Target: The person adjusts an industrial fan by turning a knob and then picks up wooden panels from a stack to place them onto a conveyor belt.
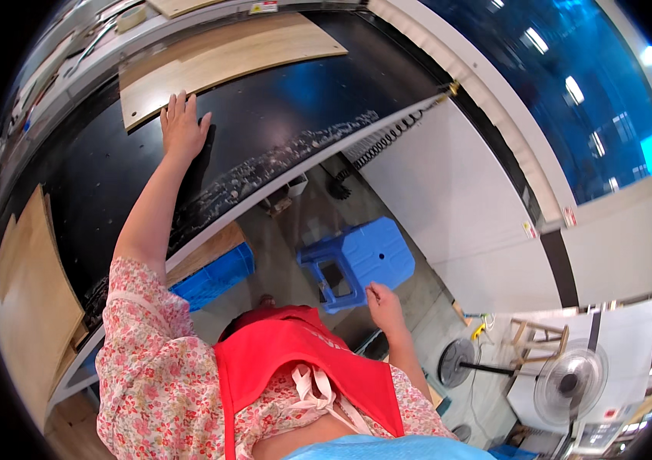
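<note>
My left hand (182, 126) reaches forward over the black table (264, 100). Its fingers are spread, and their tips touch the near edge of a flat wooden panel (218, 65) with a pale, glossy face and small holes near its corners. Low at my right side, my right hand (385, 308) is closed with its fingers curled, and nothing shows in it. In the picture it overlaps the edge of a blue plastic stool (379, 253) on the floor; whether they touch, I cannot tell.
More wooden panels (31, 284) lie at the left. Under the table's edge is a blue crate (218, 276) with boards. A coiled black hose (387, 139) hangs beside a white machine housing (464, 207) with a blue window (571, 84). A standing fan (569, 383) is at lower right.
</note>
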{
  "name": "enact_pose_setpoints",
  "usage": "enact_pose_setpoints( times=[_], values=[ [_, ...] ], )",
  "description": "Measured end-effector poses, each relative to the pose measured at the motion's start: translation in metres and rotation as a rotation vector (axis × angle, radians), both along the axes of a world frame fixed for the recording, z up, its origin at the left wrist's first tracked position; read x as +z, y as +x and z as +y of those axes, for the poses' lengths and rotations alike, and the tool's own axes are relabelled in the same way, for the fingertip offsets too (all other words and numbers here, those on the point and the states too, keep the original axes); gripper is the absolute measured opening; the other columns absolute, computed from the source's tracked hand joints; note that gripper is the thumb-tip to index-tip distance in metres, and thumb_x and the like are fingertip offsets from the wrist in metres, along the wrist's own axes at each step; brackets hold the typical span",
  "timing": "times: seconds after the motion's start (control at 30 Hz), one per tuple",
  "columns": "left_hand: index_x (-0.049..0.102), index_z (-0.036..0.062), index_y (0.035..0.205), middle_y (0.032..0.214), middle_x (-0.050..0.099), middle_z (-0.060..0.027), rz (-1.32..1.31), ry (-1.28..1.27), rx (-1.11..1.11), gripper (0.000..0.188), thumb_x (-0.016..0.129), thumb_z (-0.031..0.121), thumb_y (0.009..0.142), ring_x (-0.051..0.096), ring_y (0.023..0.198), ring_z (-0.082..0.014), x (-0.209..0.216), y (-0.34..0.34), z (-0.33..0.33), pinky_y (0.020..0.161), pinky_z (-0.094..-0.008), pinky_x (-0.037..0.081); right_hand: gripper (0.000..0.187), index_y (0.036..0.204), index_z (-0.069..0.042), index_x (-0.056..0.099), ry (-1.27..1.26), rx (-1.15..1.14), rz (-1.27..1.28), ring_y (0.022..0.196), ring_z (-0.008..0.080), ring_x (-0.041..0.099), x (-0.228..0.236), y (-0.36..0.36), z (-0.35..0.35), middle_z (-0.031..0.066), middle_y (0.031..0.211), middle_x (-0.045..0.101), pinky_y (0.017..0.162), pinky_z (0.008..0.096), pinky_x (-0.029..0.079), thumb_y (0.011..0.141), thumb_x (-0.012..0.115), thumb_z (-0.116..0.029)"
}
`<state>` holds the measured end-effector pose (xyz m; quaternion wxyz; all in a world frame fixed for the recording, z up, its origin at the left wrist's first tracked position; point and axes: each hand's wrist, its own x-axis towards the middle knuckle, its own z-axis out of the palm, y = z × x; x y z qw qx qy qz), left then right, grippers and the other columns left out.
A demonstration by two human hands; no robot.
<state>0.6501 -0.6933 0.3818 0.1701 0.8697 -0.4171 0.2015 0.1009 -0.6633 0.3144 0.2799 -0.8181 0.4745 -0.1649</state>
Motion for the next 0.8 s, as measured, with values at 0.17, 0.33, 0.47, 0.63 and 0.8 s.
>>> enact_pose_setpoints(
  times=[0.17,0.33,0.47,0.63,0.8],
  values=[
    [0.032,0.0186,0.142,0.151,0.023,-0.0053,0.217,0.270,0.261,0.069,0.039,0.059,0.088,0.017,0.140,-0.0281,0.014,0.016,-0.021,0.108,-0.0587,0.015,0.015,0.096,0.001,0.061,0.011,0.204,-0.123,0.086,0.0353,0.061,0.032,0.052,-0.085,0.0183,0.090,0.063,0.074,0.0374,0.048,0.086,0.056,-0.010],
    [0.036,0.0161,0.140,0.148,0.029,-0.0064,0.247,0.256,0.230,0.071,0.047,0.059,0.084,0.022,0.138,-0.0283,0.029,-0.027,-0.007,0.106,-0.0610,0.018,0.012,0.092,0.001,0.062,-0.041,0.373,-0.254,0.083,0.0326,0.062,0.072,0.121,-0.187,0.0162,0.087,0.063,0.073,0.0358,0.049,0.087,0.056,-0.009],
    [0.039,0.0096,0.137,0.143,0.035,-0.0092,0.227,0.149,0.229,0.071,0.052,0.055,0.083,0.026,0.135,-0.0297,0.019,-0.090,0.018,0.104,-0.0622,0.020,0.011,0.092,0.001,0.061,-0.273,0.568,-0.254,0.082,0.0332,0.061,0.115,0.198,-0.270,0.0162,0.087,0.063,0.073,0.0354,0.049,0.087,0.057,-0.008],
    [0.044,0.0065,0.132,0.134,0.045,-0.0119,0.183,0.019,0.303,0.067,0.062,0.044,0.079,0.034,0.129,-0.0340,0.023,-0.185,0.071,0.102,-0.0616,0.021,0.021,0.098,0.001,0.060,-0.605,0.639,-0.322,0.095,0.0348,0.058,0.118,0.292,-0.371,0.0185,0.100,0.061,0.083,0.0409,0.047,0.085,0.058,-0.015],
    [0.040,0.0064,0.134,0.134,0.043,-0.0142,0.179,0.039,0.524,0.069,0.067,0.035,0.077,0.034,0.127,-0.0350,0.014,-0.279,0.134,0.105,-0.0553,0.020,0.048,0.119,-0.005,0.055,-0.739,0.387,0.081,0.119,0.0354,0.045,0.088,0.345,-0.412,0.0183,0.131,0.047,0.095,0.0464,0.040,0.086,0.055,-0.039]
  ],
)
